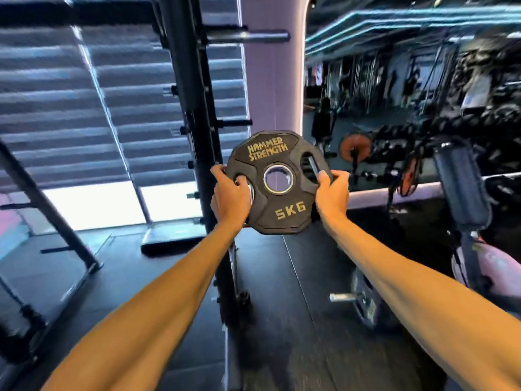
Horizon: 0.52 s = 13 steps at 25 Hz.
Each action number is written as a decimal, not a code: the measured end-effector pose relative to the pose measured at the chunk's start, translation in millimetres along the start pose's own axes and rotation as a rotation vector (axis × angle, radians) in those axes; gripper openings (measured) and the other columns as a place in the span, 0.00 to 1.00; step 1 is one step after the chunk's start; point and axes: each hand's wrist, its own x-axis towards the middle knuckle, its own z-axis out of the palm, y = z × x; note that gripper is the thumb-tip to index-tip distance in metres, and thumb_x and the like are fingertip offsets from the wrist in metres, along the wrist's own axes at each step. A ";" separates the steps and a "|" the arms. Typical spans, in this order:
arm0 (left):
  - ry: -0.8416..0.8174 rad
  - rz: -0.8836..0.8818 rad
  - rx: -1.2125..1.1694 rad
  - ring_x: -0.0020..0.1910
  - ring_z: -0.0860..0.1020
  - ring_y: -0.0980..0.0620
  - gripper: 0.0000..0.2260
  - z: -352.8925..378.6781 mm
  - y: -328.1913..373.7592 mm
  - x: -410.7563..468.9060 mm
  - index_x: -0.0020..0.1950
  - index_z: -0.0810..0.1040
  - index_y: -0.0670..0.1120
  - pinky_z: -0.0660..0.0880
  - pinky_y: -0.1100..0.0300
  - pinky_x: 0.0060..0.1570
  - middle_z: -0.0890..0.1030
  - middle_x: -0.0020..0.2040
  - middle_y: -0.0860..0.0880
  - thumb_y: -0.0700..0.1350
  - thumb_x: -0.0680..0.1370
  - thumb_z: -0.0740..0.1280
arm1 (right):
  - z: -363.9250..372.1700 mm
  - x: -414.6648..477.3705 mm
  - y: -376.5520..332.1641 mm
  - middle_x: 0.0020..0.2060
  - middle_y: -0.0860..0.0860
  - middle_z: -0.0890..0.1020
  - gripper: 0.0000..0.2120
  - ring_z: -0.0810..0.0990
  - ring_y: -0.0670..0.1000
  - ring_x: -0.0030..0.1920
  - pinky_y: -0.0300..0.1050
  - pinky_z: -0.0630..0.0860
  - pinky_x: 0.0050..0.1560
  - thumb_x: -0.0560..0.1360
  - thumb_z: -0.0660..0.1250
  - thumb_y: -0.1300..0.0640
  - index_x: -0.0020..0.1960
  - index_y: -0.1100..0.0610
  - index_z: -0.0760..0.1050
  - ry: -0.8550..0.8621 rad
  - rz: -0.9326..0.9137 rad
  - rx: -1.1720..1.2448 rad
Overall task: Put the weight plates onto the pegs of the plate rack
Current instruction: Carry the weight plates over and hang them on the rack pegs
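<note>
A black 5 kg weight plate (277, 182) with gold lettering and a steel-ringed centre hole is held upright in front of me at chest height. My left hand (232, 197) grips its left edge, fingers curled through a grip slot. My right hand (331, 194) grips the right edge the same way. Behind the plate stands the black rack upright (191, 108). A long steel peg (248, 36) sticks out to the right near its top, and a shorter dark peg (235, 122) sits just above and left of the plate.
Low on the right, a loaded plate on a steel peg (363, 300) stands near the floor. A padded machine (459, 187) rises at right. A slanted black frame (48, 210) crosses the left. A mirror (394, 108) behind shows gym gear. Dark rubber floor lies below.
</note>
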 end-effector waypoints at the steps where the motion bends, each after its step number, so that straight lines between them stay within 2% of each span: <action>1: 0.048 0.018 -0.020 0.48 0.79 0.40 0.14 10.5 12.3 12.9 0.63 0.65 0.46 0.66 0.55 0.43 0.81 0.50 0.45 0.47 0.79 0.60 | 8.8 21.7 -6.3 0.55 0.59 0.77 0.13 0.76 0.57 0.54 0.41 0.63 0.44 0.81 0.62 0.55 0.60 0.63 0.70 0.023 -0.037 0.031; 5: 0.151 0.083 -0.037 0.49 0.80 0.40 0.15 61.2 31.0 59.4 0.62 0.68 0.46 0.65 0.57 0.40 0.83 0.50 0.43 0.56 0.83 0.55 | 33.0 96.5 -12.2 0.50 0.55 0.77 0.07 0.77 0.56 0.51 0.47 0.72 0.47 0.81 0.62 0.54 0.55 0.58 0.69 0.042 -0.187 0.111; 8: 0.204 0.121 -0.054 0.50 0.80 0.43 0.18 122.7 34.0 108.2 0.62 0.70 0.45 0.65 0.58 0.41 0.83 0.52 0.44 0.57 0.83 0.54 | 59.4 164.0 1.3 0.46 0.51 0.75 0.09 0.76 0.47 0.44 0.32 0.70 0.40 0.81 0.62 0.56 0.57 0.61 0.70 0.060 -0.228 0.207; 11: 0.223 0.150 -0.065 0.52 0.80 0.45 0.20 188.5 39.4 153.0 0.61 0.73 0.43 0.69 0.58 0.45 0.82 0.54 0.45 0.58 0.83 0.54 | 88.0 240.8 25.5 0.48 0.52 0.74 0.12 0.75 0.50 0.47 0.33 0.69 0.44 0.82 0.62 0.56 0.60 0.63 0.69 0.055 -0.229 0.273; 13: 0.240 0.148 -0.085 0.51 0.80 0.46 0.20 226.7 42.4 179.7 0.61 0.74 0.42 0.71 0.57 0.45 0.82 0.54 0.45 0.57 0.83 0.54 | 106.7 284.4 35.0 0.50 0.53 0.75 0.11 0.74 0.50 0.49 0.29 0.68 0.43 0.81 0.62 0.56 0.59 0.63 0.69 0.014 -0.235 0.303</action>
